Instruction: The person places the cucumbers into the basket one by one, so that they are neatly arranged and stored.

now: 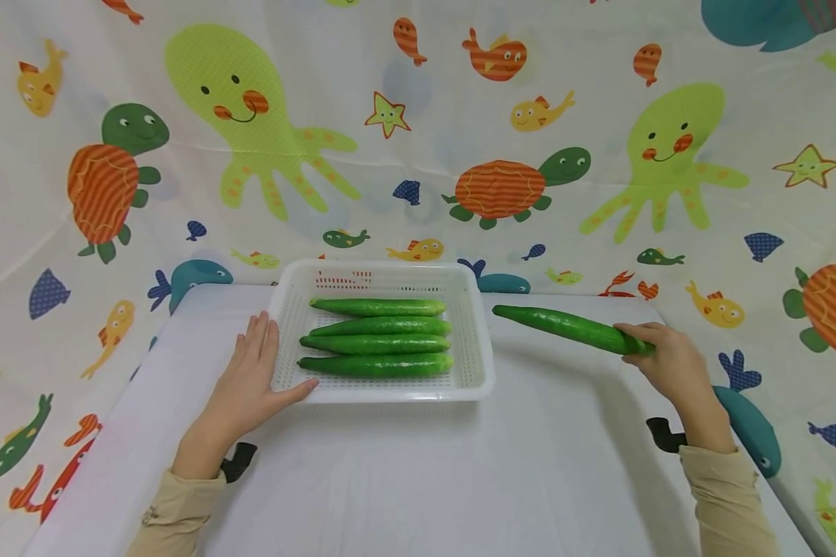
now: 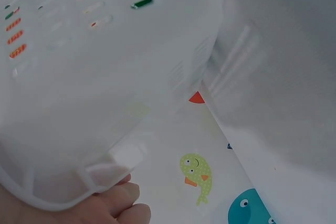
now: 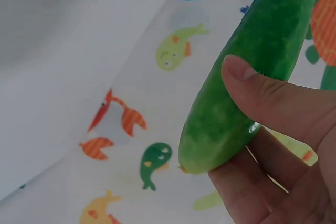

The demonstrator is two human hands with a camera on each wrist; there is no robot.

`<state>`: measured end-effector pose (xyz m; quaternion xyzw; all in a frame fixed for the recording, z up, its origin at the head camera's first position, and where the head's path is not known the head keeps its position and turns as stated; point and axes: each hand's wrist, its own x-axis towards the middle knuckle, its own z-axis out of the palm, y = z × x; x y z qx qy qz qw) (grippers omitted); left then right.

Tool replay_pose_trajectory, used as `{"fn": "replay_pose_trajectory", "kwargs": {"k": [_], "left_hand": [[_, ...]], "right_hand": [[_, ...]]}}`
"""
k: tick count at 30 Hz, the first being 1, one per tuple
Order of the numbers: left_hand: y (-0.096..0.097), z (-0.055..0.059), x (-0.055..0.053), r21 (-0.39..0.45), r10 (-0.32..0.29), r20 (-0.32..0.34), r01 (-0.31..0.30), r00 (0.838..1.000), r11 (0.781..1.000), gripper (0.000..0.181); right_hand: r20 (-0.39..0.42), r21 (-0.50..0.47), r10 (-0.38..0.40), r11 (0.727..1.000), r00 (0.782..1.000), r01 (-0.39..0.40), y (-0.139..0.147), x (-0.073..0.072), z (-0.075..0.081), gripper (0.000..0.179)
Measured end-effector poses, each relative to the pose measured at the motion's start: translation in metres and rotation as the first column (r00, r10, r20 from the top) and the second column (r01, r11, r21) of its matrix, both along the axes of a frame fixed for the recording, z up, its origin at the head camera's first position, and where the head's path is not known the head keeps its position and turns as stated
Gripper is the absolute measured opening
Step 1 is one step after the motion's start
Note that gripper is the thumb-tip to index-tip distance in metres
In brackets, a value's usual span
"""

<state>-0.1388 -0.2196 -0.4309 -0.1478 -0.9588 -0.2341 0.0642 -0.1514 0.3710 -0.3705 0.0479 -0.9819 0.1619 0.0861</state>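
Note:
A white plastic basket (image 1: 484, 340) with slotted walls stands on the table, and several green cucumbers (image 1: 376, 365) lie side by side in it. My left hand (image 1: 247, 391) rests on the basket's left side, its fingers straight along the edge and its thumb stretched across the near left corner. The left wrist view shows the basket's wall (image 2: 105, 61) up close, with fingers (image 2: 123, 200) against its rim. Right of the basket, my right hand (image 1: 672, 363) holds another cucumber (image 1: 571, 326) above the table by one end, thumb on one side and fingers on the other.
The table (image 1: 418, 480) has a white cover. Behind and beside it hangs a white cloth (image 1: 418, 209) printed with sea animals. A dark wrist mount (image 1: 239, 462) sits at the left wrist and another (image 1: 665, 435) at the right.

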Motion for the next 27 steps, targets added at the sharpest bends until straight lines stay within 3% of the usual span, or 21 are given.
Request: {"fn": "replay_pose_trajectory", "kwargs": {"k": [11,27], "left_hand": [[0.000,0.002,0.001,-0.001,0.001,0.007,-0.001,1.000,1.000,0.116],[0.002,0.006,0.002,0.003,0.012,0.026,-0.012,1.000,1.000,0.116]], "right_hand": [[-0.123,0.019,0.034,0.999,0.992,-0.032,-0.021,-0.010,0.028,0.053],[-0.208,0.042,0.210,0.978,0.955,-0.206,-0.092,-0.029,0.060,0.053]]}}
